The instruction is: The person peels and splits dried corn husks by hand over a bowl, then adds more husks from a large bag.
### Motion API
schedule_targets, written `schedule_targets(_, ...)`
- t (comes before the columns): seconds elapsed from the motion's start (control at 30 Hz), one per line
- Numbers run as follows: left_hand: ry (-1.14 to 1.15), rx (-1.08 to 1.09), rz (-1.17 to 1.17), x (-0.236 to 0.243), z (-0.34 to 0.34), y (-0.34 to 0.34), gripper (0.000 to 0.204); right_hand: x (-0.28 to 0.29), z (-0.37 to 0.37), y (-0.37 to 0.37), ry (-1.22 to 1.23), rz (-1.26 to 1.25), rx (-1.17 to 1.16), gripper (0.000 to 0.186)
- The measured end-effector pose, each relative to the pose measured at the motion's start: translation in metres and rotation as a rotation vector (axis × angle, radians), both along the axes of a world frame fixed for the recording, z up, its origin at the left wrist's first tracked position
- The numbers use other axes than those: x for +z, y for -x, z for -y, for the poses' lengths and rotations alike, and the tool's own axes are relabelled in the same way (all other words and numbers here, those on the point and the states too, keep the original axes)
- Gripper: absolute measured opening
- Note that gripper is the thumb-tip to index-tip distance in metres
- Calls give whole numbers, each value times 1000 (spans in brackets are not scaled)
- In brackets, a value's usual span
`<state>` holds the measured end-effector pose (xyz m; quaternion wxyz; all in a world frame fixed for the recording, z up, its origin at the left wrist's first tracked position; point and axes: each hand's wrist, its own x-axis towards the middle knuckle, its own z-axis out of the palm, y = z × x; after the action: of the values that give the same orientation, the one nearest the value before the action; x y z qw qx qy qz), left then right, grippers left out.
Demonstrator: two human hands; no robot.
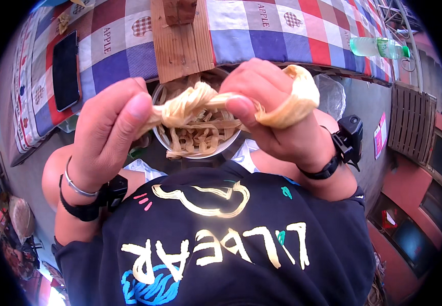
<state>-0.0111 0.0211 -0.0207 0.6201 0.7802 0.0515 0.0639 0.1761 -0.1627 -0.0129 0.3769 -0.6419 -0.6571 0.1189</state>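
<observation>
A pale tan, flexible strip [188, 104] is stretched between my two hands, with a bulky twisted knot in its middle. My left hand [110, 127] is closed around one end, thumb pressed along the fingers. My right hand [277, 120] pinches the other side with the thumb and curled fingers. A wide loop of the strip [302, 99] wraps over the back of that hand. Below the knot, a white bowl [208, 155] holds many similar tan strips [200, 137], loosely tangled. What the strip is made of I cannot tell.
Beyond the bowl, a wooden board [182, 56] juts over the edge of a table with a checked cloth [261, 46], bearing a wooden block [180, 11]. A black phone [66, 71] lies left; a green-capped bottle [376, 47] lies right. A clear plastic bag [331, 94] hangs nearby.
</observation>
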Motion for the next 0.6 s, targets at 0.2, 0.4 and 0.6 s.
schedule_targets(0.2,-122,-127,64,13,3,-16,35,5,-4,15,56,-60,2,12)
schedule_targets(0.4,-62,-33,-116,20,28,-17,35,9,-7,17,123,-50,37,11)
schedule_targets(0.6,-140,103,109,10,41,-9,30,12,-5,15,222,-127,78,12)
